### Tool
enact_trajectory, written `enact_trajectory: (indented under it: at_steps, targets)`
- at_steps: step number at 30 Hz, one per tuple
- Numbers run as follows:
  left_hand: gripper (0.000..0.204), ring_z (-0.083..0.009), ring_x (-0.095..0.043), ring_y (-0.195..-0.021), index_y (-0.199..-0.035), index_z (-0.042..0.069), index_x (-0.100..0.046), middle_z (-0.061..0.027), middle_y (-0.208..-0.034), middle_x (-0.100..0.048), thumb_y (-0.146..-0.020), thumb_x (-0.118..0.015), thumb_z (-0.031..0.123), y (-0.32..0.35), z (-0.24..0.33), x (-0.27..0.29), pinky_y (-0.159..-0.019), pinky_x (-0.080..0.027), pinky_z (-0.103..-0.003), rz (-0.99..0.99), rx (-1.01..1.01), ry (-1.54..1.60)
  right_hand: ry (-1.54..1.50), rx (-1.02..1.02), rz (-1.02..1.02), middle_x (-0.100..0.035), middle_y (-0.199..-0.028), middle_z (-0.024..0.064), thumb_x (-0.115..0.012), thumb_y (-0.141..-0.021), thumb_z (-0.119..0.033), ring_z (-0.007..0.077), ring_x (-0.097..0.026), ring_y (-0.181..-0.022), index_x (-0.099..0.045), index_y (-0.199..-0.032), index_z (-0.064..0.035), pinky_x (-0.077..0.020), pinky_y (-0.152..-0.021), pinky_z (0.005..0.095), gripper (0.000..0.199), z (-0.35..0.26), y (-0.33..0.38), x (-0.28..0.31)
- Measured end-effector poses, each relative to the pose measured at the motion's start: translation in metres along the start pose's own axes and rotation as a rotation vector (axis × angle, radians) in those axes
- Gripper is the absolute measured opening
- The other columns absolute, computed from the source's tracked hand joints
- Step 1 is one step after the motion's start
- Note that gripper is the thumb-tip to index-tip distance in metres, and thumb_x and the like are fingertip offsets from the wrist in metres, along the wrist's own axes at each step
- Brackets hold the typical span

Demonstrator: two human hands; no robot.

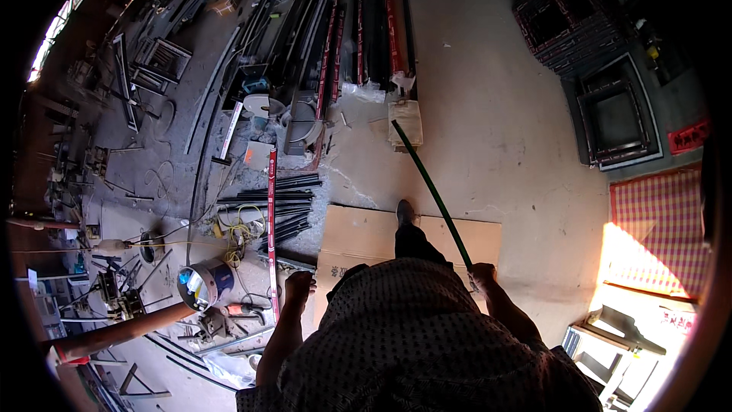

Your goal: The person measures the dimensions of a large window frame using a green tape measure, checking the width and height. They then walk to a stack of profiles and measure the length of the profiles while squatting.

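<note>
My right hand is closed round the near end of a long, thin green strip. The strip slants away to the left, its far end appearing over a pale wrapped bundle end. On the other side of my body, my left hand is curled into a fist; whatever lies inside it, if anything, is hidden. Just left of that fist runs a long red-and-white strip, apparently apart from it. One shoe shows on a flat cardboard sheet below me.
Long dark and red profiles stretch away ahead, beside a saw-like machine. Short black bars, a bucket and yellow cord lie left. Stacked frames and a checked cloth are right.
</note>
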State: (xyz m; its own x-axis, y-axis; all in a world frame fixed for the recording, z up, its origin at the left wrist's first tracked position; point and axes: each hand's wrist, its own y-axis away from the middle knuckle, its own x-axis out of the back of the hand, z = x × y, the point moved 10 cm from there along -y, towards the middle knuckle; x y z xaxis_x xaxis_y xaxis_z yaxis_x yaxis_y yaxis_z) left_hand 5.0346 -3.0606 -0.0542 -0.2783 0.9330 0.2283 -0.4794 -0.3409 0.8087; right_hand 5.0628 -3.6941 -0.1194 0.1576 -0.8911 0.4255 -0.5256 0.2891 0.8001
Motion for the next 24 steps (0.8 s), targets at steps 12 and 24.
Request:
enact_trajectory:
  at_steps: [12, 24]
  targets:
    - [0.027, -0.0148, -0.056, -0.062, -0.073, 0.000, -0.058, -0.0130, -0.068, -0.057, -0.091, -0.059, 0.020, -0.066, 0.225, -0.115, -0.060, -0.046, -0.036, 0.062, -0.365, -0.137, -0.018, 0.229, 0.069, -0.046, -0.053, -0.0018, -0.059, -0.083, -0.010, 0.0100, -0.039, -0.043, -0.055, -0.060, -0.0095, -0.0285, -0.042, 0.0325, 0.023, -0.437, -0.123, 0.063]
    - [0.037, -0.0325, -0.075, -0.090, -0.101, 0.001, -0.073, -0.0177, -0.094, -0.077, -0.095, -0.068, 0.038, -0.254, 0.303, -0.099, -0.081, -0.057, -0.040, -0.037, -0.293, -0.426, -0.016, 0.205, -0.104, -0.052, -0.057, -0.0002, -0.070, -0.084, -0.018, 0.0119, -0.045, -0.047, -0.064, -0.068, -0.0060, -0.0330, -0.045, 0.0350, 0.020, -0.580, -0.205, -0.053]
